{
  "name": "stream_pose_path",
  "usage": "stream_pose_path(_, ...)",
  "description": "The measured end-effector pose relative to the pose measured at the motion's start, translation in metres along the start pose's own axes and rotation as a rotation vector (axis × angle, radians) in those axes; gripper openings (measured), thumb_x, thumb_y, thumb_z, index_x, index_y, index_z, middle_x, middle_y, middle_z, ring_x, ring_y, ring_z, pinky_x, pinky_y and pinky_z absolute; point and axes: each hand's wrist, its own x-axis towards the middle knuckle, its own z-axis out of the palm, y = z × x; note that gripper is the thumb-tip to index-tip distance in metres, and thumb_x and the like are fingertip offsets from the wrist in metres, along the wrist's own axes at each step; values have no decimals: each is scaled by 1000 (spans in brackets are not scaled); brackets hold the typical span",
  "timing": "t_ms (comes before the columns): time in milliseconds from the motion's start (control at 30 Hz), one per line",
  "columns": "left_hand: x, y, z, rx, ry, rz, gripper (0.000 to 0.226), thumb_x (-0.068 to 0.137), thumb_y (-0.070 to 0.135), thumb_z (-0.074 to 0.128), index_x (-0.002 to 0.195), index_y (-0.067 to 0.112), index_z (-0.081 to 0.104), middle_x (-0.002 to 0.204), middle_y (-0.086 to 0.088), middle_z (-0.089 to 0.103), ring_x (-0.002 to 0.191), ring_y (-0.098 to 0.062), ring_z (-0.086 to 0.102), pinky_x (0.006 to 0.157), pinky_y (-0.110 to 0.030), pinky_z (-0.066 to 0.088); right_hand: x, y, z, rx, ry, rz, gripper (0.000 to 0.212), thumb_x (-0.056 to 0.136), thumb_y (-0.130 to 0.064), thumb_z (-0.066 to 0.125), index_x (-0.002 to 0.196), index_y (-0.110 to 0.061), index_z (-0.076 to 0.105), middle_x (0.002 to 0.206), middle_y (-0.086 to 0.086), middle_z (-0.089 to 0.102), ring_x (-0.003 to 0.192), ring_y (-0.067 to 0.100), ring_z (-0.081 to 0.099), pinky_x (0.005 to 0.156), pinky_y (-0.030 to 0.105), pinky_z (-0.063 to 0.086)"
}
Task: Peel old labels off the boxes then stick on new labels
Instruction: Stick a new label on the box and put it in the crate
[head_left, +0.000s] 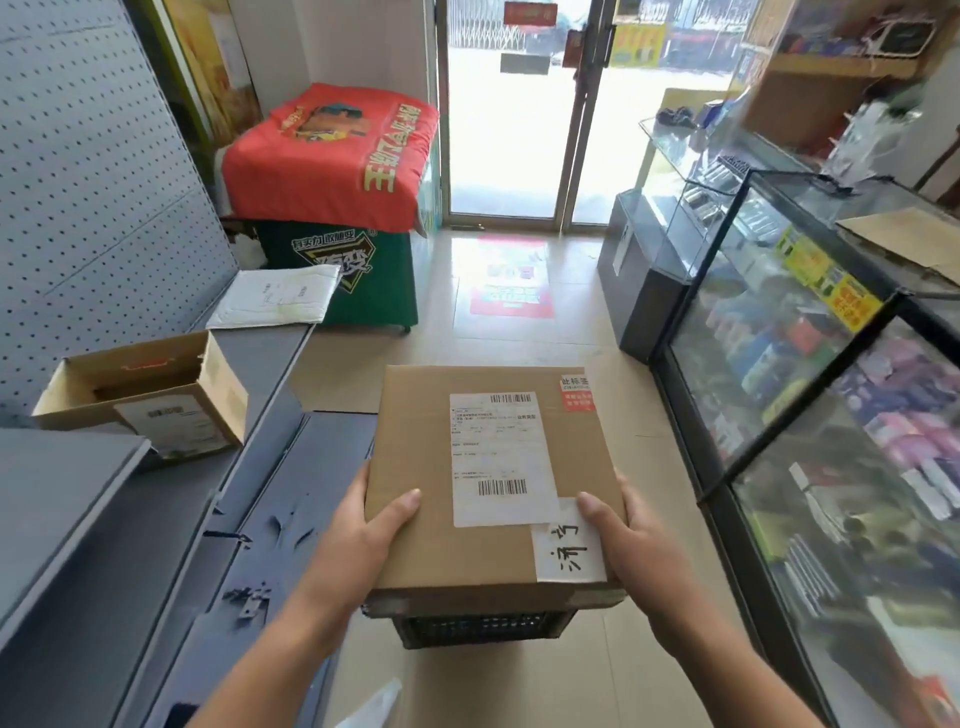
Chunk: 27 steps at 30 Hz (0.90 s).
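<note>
two hands hold one cardboard box (415, 467) level in front of us, its top face up. our left hand (363, 535) grips the near left edge, with the thumb laid flat on top and the other fingers curled underneath, out of our sight. our right hand (631, 540) grips the near right edge the same way. its thumb touches a white handwritten label (569, 543) stuck at the box's near right corner.

a white shipping label (496, 457) with two barcodes covers the middle of the top and looks fully stuck down. its near right corner meets the handwritten label. a small red and white sticker (577, 393) sits at the far right corner.

the box is directly over a dark slatted crate (483, 626) on the tiled floor; we cannot tell whether it rests on the crate.

to our left a grey shelf (104, 519) carries a small open carton (140, 395) with its own label and, farther along, a white padded mailer (275, 299). a glass display case (779, 364) runs along our right, and a glass door (519, 130) stands ahead.
</note>
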Motion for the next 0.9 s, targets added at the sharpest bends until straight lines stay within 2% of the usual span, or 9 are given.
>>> stream_pose_path(167,18,-18,22,14,3,-73,42,97,34,63,137,33,51,110,11,75,96,-9,73,77,-28,57,24,17,-13,-15,-21,87,61,94,-47,61,149,-40,36,110,-13,74,93,8,73,89,41,57)
stream_pose_path(233,27,-21,25,38,11,-86,39,98,31,63,135,33,53,110,12,75,95,-8,73,76,-25,56,34,21,-14,-29,-23,116,62,95,-45,60,151,-39,34,110,-14,74,92,6,73,86,36,57)
stream_pose_path(333,43,-29,28,59,7,-128,33,98,30,63,130,34,56,110,10,75,93,-6,73,74,-22,55,47,25,-12,-39,-32,169,68,91,-52,61,151,-40,32,111,-15,73,95,7,72,88,36,56)
stream_pose_path(433,61,-40,28,79,-19,-188,33,98,35,63,130,34,54,111,7,74,91,-7,73,73,-23,54,60,34,-8,-42,-28,222,88,75,-66,62,152,-41,29,114,-16,72,101,9,70,97,42,54)
stream_pose_path(533,77,-50,27,59,-57,-263,38,98,36,63,133,29,51,111,5,73,91,-8,73,72,-22,55,72,40,-3,-60,-27,285,82,80,-62,62,152,-40,29,114,-15,72,101,9,71,96,41,54)
stream_pose_path(667,101,-72,15,68,-94,-354,60,85,50,69,137,26,49,111,6,75,96,-12,74,88,-37,58,92,48,11,-163,-26,356,63,92,-49,61,149,-34,38,112,-14,72,99,6,70,96,38,53)
stream_pose_path(733,114,-86,7,59,-109,-420,57,93,43,68,141,24,44,113,4,74,96,-13,74,89,-39,59,98,53,20,-206,-16,390,61,95,-43,60,150,-29,38,118,-9,69,101,9,68,91,33,51)
stream_pose_path(800,124,-98,3,44,-115,-499,64,96,38,66,149,22,34,118,2,70,99,-16,73,90,-39,59,104,57,29,-249,4,414,59,97,-37,59,150,-22,38,123,-3,65,99,8,64,79,25,46)
stream_pose_path(900,136,-114,-2,31,-113,-611,75,98,33,63,156,21,17,123,1,64,105,-20,69,93,-39,57,115,64,40,-251,1,451,45,99,-24,58,141,-21,39,113,-5,61,88,-3,56,61,12,37)
